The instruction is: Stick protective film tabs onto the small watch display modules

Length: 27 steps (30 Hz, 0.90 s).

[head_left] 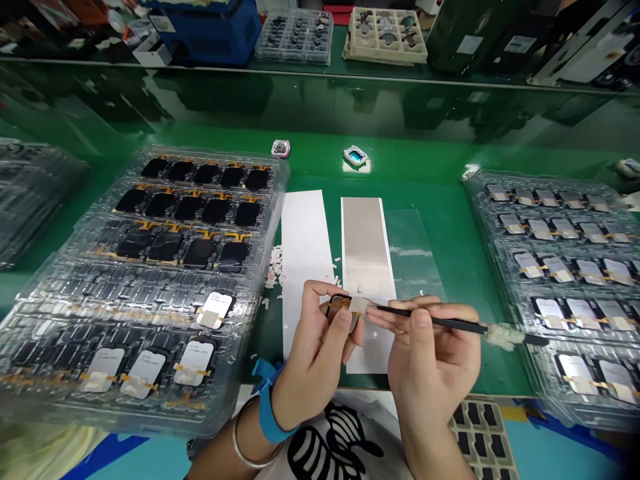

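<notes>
Between thumb and fingers, my left hand grips a small display module with rounded corners and a dark edge. My right hand is closed around black tweezers, whose handle end is wrapped in pale material. The tweezer tips point left at a small greyish-white piece of tape by the module's right side; whether they grip it cannot be made out. Beneath both hands lie a strip sheet with a beige-grey face and a white paper strip.
A clear tray of display modules stands at left, some dark side up, some white. Another clear tray with white-backed modules stands at right. Small paper scraps lie beside the white strip. Two small parts, a white-framed one and another, sit farther back.
</notes>
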Each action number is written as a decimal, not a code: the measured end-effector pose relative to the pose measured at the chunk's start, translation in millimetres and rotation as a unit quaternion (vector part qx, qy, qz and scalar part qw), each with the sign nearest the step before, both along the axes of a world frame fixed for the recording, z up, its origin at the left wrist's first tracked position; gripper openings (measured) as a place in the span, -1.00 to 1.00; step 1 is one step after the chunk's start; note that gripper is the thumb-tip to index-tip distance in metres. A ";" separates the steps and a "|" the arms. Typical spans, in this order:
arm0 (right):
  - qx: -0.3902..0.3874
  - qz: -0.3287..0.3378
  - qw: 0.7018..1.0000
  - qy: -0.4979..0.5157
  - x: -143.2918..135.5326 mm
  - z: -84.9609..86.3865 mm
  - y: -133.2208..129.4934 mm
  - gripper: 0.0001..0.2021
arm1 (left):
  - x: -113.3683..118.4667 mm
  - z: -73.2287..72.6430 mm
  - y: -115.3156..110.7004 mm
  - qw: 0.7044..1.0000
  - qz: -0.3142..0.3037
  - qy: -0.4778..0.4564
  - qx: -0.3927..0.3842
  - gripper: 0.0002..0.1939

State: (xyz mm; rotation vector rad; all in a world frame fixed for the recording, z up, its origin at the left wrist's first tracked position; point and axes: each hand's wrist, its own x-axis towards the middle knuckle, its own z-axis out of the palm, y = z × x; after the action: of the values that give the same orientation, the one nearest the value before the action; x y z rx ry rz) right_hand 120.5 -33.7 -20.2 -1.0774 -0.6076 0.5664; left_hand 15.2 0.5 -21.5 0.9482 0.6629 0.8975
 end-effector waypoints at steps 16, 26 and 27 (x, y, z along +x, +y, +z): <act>0.005 -0.008 0.995 -0.100 -3.1 -3.6 0.5 -0.85 | -2.4 -0.9 -3.5 0.999 0.010 0.030 0.011 -0.89; 0.001 -0.015 0.995 -0.095 -3.5 -5.6 0.0 -0.85 | -0.9 -2.1 -3.1 0.999 0.021 0.040 0.006 -0.88; 0.000 -0.013 0.995 -0.096 -3.8 -5.4 0.2 -0.85 | -0.4 -1.7 -2.8 0.999 0.024 0.043 0.001 -0.88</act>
State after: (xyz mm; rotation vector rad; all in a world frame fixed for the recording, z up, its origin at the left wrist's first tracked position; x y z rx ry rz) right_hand 116.7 -33.5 -25.6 -1.1464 -0.7601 0.4417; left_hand 14.8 -2.3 -23.2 0.9809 0.7605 0.9037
